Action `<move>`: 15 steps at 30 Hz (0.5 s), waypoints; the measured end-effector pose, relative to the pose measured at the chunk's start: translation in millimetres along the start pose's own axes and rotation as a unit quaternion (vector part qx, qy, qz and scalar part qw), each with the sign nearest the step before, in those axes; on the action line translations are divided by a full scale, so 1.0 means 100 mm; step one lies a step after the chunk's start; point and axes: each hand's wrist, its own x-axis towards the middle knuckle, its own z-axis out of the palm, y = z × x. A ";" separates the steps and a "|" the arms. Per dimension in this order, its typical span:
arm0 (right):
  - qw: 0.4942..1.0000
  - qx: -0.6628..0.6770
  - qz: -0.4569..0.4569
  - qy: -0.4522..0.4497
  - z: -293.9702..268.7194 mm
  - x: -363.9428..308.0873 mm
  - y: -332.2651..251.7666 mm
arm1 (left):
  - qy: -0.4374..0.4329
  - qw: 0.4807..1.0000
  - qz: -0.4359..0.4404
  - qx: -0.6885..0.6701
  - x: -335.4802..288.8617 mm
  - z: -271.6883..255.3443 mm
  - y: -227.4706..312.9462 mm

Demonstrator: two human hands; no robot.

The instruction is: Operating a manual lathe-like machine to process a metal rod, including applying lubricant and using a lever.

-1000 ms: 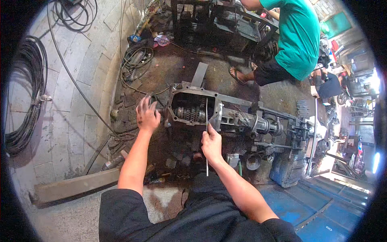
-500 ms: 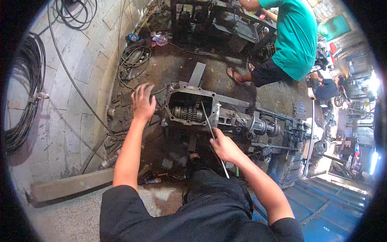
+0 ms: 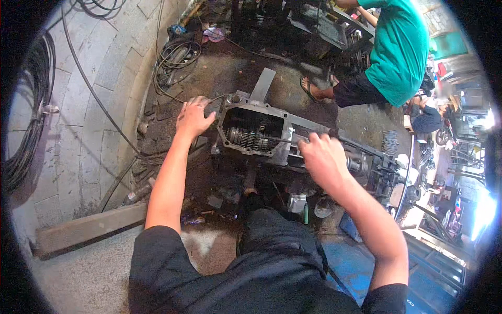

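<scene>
In front of me lies a gearbox housing (image 3: 280, 147), its upper side an open rectangular window. Inside it a row of toothed gears (image 3: 250, 138) shows, the deeper parts in shadow. My right hand (image 3: 325, 159) is closed round a thin metal rod (image 3: 284, 139) over the housing's right part. The rod's far end reaches left into the opening, close to the gears. Beside the housing's left end, my left hand (image 3: 193, 118) is open, thumb apart and fingers slightly bent, with nothing seen in it. Whether it touches the housing I cannot tell.
A person in a green shirt (image 3: 400, 52) stands beyond the gearbox, near a dark workbench (image 3: 319, 31). Another person (image 3: 424, 118) is farther right. Coiled cables (image 3: 178, 60) lie by the block wall (image 3: 99, 104). A long beam (image 3: 94, 227) rests at left.
My right hand has moved right and up, swinging the rod from steeply slanted to nearly level. My left hand has shifted slightly right. The whole view has shifted a little.
</scene>
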 end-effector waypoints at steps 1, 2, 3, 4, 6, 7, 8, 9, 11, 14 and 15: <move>0.999 -0.026 -0.045 0.015 -0.04 0.10 0.01 | -0.001 1.000 -0.004 -0.003 0.00 -0.01 0.00; 0.996 -0.051 -0.050 -0.047 -0.17 0.24 -0.07 | -0.005 1.000 -0.008 -0.001 -0.02 -0.01 -0.02; 0.996 -0.047 -0.052 -0.049 -0.26 0.37 -0.11 | -0.013 1.000 -0.016 0.001 -0.03 -0.02 -0.01; 0.992 -0.067 -0.099 -0.038 -0.32 0.52 -0.14 | -0.021 1.000 -0.022 0.003 -0.03 -0.04 -0.01; 0.981 -0.090 -0.174 0.005 -0.37 0.72 -0.17 | -0.019 0.999 -0.026 -0.002 0.02 -0.06 0.07; 0.973 -0.088 -0.208 0.037 -0.38 0.81 -0.21 | -0.016 0.999 -0.034 -0.005 0.05 -0.06 0.11; 0.966 -0.107 -0.234 0.023 -0.38 0.91 -0.31 | -0.018 0.999 -0.032 -0.002 0.05 -0.04 0.08; 0.958 -0.126 -0.259 0.007 -0.39 0.99 -0.42 | -0.012 0.999 -0.029 0.006 0.04 -0.01 0.04; 0.957 -0.153 -0.248 -0.009 -0.40 1.03 -0.59 | -0.007 1.000 -0.024 0.014 0.03 0.03 -0.01; 0.985 -0.101 -0.137 -0.023 -0.38 0.99 -0.36 | 0.013 1.000 -0.028 0.000 0.03 0.03 0.00; 0.992 -0.073 -0.093 -0.039 -0.31 0.95 -0.18 | 0.013 0.999 -0.040 0.000 0.03 0.05 0.01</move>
